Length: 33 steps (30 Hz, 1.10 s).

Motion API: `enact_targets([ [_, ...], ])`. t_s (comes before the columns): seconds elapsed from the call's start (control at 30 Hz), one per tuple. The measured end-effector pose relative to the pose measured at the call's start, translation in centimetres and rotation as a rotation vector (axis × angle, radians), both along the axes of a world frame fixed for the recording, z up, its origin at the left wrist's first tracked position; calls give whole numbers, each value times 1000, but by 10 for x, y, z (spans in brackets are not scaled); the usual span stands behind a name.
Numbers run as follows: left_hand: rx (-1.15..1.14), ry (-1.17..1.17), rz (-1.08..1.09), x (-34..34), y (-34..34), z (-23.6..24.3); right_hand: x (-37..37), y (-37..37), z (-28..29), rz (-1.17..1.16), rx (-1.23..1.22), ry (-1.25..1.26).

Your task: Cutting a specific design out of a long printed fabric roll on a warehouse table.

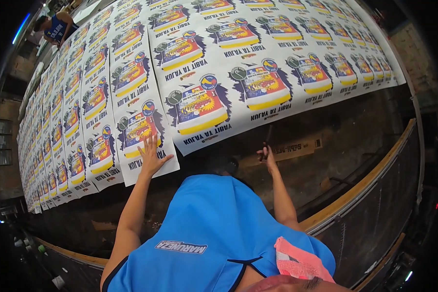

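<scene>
My left hand (152, 156) lies with fingers spread on the lower end of a printed fabric strip (130, 127). The strip's cut edge separates it from the wide printed sheet (238, 104) on its right. Blue, yellow and red designs repeat in rows over the white material. Beyond the sheet's near edge, my right hand (269, 158) is closed around dark scissors (268, 141), blades pointing away from me and apart from the sheet. The scissors' handles are partly hidden by my fingers.
More printed strips (100, 141) lie side by side to the left, their ends hanging over the table edge. Another person (58, 28) leans at the table's far left. A flattened cardboard piece (297, 152) and a wood-edged dark board (370, 194) are at the right.
</scene>
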<state>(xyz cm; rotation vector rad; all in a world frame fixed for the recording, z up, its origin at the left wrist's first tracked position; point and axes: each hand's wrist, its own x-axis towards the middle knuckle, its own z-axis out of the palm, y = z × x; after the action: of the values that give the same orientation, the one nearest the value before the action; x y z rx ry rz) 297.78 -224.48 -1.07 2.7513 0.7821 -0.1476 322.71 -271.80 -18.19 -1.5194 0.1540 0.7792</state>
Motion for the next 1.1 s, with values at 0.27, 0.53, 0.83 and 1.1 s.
enact_targets([
  [0.27,124,185,160,31,-29,-21,-29,83,4,128,233,23],
  [0.53,11,-226,-71,92,-91,27,-51,57,72,319,415,-151],
  [0.83,82,-126,-533,173,-202,17,-48,58,147,301,265,-87],
  [1.1,96,-100,-527,168,-206,-10,-69,67,158,143,353,-16],
])
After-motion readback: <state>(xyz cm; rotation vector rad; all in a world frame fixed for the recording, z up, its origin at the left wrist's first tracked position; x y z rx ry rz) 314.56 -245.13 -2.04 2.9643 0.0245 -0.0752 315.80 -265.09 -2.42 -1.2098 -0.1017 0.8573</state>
